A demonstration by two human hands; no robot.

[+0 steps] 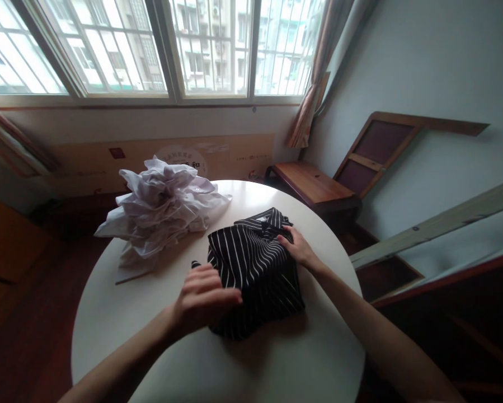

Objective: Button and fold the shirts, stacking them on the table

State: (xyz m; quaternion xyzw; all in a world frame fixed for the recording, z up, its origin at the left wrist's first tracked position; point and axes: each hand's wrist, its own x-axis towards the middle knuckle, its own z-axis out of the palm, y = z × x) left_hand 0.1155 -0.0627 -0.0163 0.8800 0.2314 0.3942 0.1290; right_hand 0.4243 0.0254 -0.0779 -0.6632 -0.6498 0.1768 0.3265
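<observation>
Striped shirt nearly folded, white heap untouched

On the left of the round table (297, 364) lies one crumpled heap of white cloth (161, 210); I cannot count the pieces in it, and none looks folded. My left hand (205, 299) lies flat on the near left edge of the one black striped shirt (255, 274), its grip open, fingers together and pressing down rather than clutching. The shirt sits at the middle of the table, just right of the heap, and I judge it mostly folded: a compact bundle with the collar on top at the far end. My right hand (299, 246) rests on its far right corner by the collar; I cannot tell whether that grip pinches the cloth. Two hands, one shirt, one heap, one table.
</observation>
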